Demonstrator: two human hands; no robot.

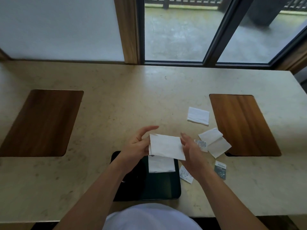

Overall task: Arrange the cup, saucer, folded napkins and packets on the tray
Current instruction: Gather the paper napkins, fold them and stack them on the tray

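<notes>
A white folded napkin [166,146] is held above the far edge of the black tray [159,188]. My left hand [137,145] pinches its left edge, fingers partly spread. My right hand [191,151] touches its right edge with the fingers extended. A second folded napkin [161,164] lies on the tray beneath. Two more napkins lie on the table to the right: one folded [198,115], one loosely unfolded [215,141]. Three packets lie near my right hand: a white one [186,175], a dark one [220,170], a small one [201,144]. No cup or saucer is in view.
The beige stone table [124,105] has two inset wooden panels, one at the left [41,122] and one at the right [242,123]. A window and wall run along the far edge.
</notes>
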